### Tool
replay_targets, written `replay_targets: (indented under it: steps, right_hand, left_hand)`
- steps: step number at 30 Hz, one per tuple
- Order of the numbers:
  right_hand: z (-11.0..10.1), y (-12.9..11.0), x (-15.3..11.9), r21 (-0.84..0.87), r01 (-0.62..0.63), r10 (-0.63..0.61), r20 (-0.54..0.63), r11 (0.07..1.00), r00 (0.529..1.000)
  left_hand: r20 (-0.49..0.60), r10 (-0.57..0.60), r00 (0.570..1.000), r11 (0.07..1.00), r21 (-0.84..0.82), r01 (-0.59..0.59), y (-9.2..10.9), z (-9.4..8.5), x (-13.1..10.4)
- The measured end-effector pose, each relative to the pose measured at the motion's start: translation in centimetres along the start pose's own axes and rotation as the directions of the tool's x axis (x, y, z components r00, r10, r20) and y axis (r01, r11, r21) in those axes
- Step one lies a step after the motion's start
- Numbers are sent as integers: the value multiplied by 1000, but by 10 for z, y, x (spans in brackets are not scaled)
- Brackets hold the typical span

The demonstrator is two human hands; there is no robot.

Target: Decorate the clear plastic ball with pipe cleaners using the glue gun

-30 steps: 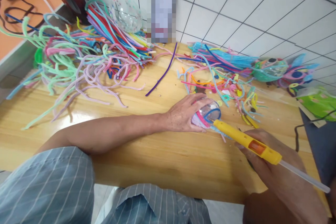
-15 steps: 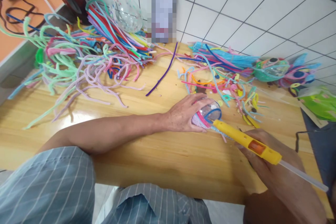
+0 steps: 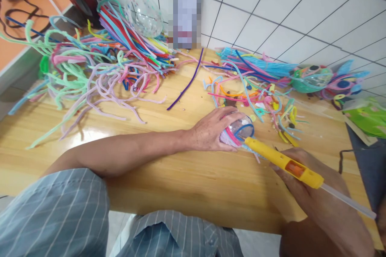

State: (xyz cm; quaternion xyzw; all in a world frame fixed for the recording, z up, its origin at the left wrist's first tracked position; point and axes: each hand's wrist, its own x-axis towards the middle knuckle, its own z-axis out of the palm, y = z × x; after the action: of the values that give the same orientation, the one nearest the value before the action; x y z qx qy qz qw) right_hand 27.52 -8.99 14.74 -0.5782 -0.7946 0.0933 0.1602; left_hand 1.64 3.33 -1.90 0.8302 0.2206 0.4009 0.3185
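Observation:
Near the middle of the wooden table (image 3: 181, 180), my left hand (image 3: 211, 129) is wrapped round a clear ball (image 3: 245, 127) with pink, lilac and blue fuzzy strips along its side. My right hand (image 3: 310, 192) grips a yellow glue gun (image 3: 271, 156) from below and behind; a translucent stick juts from its rear end. The tip of the gun meets the strips at the ball's lower right edge. Short light blue and pink strip ends stick out beneath the ball. Most fingers of my right hand are hidden by the gun.
Loose pipe cleaners (image 3: 111, 84) are heaped at the left. A clear dotted ball (image 3: 144, 15) sits behind them. One purple pipe cleaner (image 3: 188, 84) lies mid-table. Blue bundles (image 3: 265, 66), scraps, decorated balls (image 3: 312, 78) and a green packet (image 3: 368, 118) are at the right.

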Motion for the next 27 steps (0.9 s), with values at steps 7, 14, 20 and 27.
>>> replay_targets:
  steps: [7, 14, 20, 27]
  right_hand:
    - [1, 3, -1, -13, -3, 3, 8, 1000, 1000]
    - [2, 2, -3, 0, -30, 30, -1, 1000, 1000]
    - [2, 5, -3, -9, -15, 15, -6, 1000, 1000]
    - [1, 3, -2, -51, 30, -30, -1, 998, 1000]
  left_hand:
    - [-19, 36, 999, 999, 11, -36, -1, 0, 0]
    - [-23, 26, 999, 999, 20, -26, 0, 0, 0]
    - [-15, 29, 999, 1000, 4, -29, 0, -1, 1]
    - [-18, 14, 1000, 1000, 14, -14, 0, 0, 0]
